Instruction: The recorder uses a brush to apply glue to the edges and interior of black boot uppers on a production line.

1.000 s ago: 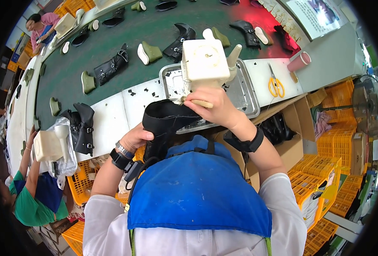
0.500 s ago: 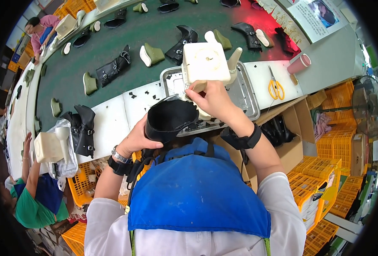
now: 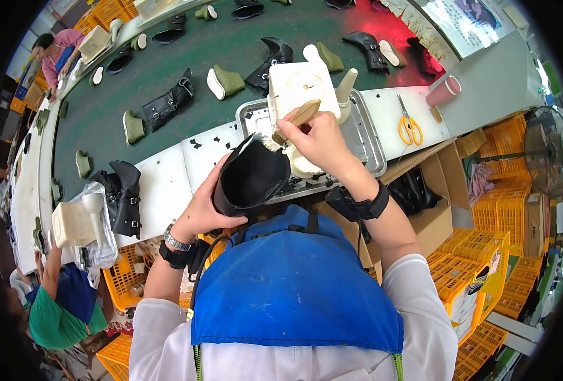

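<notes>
Red light (image 3: 383, 24) floods the green surface (image 3: 221, 44) at its right end, white tabletop (image 3: 164, 184) alongside; over right, a fan (image 3: 545, 152) beside stacked yellow crates (image 3: 498, 198)!

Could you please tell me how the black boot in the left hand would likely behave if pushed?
The black boot would probably flex at the top, since its rim looks thin and uneven. It may resist full collapse, as the opening gapes wide. The left hand grips only one side, so it might swivel.

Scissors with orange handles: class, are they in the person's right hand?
No, the scissors lie on the white worktop, while the right hand holds a brush.
</notes>
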`<state>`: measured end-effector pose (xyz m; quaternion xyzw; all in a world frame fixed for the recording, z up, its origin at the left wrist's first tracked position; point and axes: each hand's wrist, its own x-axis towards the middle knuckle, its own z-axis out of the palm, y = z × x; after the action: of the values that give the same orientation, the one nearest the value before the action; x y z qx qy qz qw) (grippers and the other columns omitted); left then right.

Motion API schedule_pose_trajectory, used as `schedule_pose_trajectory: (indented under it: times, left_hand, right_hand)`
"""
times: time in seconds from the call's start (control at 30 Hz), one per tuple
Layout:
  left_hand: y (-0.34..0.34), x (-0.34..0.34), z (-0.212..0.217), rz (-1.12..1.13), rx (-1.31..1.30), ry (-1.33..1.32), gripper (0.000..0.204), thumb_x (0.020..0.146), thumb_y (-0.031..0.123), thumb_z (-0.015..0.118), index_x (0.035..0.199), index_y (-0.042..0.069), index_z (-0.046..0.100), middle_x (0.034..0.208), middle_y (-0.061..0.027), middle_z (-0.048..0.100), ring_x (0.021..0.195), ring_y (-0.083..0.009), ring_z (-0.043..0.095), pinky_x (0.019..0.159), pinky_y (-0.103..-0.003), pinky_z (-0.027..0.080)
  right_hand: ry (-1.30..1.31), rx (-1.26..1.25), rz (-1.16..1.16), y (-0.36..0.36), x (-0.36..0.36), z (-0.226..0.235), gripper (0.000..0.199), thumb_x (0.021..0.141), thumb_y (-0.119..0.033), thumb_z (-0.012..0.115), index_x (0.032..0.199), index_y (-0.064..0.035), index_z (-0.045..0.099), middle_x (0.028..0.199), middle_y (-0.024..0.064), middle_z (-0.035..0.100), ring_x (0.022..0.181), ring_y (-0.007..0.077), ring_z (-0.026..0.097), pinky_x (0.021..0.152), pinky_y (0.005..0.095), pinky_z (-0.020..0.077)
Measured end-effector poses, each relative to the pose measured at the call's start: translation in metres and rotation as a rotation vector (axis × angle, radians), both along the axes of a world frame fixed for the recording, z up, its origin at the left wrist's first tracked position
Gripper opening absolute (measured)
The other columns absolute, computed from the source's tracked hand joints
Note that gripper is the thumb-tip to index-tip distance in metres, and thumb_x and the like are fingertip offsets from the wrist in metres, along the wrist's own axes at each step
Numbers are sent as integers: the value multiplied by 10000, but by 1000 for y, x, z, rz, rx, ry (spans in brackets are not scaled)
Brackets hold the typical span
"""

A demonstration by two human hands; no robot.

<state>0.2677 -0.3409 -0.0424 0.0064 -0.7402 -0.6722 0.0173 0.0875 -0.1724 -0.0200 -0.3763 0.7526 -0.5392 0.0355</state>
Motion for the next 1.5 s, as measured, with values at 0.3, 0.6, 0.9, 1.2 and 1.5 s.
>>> schedule_pose_trajectory:
  times: [0.3,0.6,0.9,1.2,1.5]
  left_hand:
    - [8,-9,-13,244,-709,340,910,547,99,788,1306,1,295,1186,-173,447,1068,-316,474,909,-375,380]
    - [11,-16,-17,440,-881,416,893,492,121,780,1279,14,371,1148,-168,466,1040,-332,465,886,-395,348]
    - [10,-18,-13,455,-879,458,885,498,117,770,1281,22,368,1134,-166,472,1032,-321,472,875,-400,348]
    - [5,-21,-13,434,-971,500,898,488,126,777,1283,37,369,1125,-160,467,1019,-314,474,858,-403,350]
    - [-6,-27,-13,573,-1087,598,865,496,146,793,1249,31,385,1136,-156,460,1003,-317,470,824,-403,353]
  right_hand:
    - [40,63,-85,-5,1,1,279,757,-222,636,692,49,623,542,157,575,496,261,589,485,337,439]
    - [-248,-72,-112,-5,2,3,261,779,-205,640,760,55,640,562,68,598,495,98,534,465,272,415]
    - [-216,-53,-82,-3,4,-14,248,790,-206,630,770,41,643,546,57,580,492,85,515,463,252,401]
    - [130,-100,-13,-6,14,-1,132,788,-137,632,758,-9,635,535,67,563,454,116,511,446,249,390]
    - [-80,-115,133,1,43,6,109,789,-114,632,778,-6,634,564,33,582,485,62,499,452,224,388]
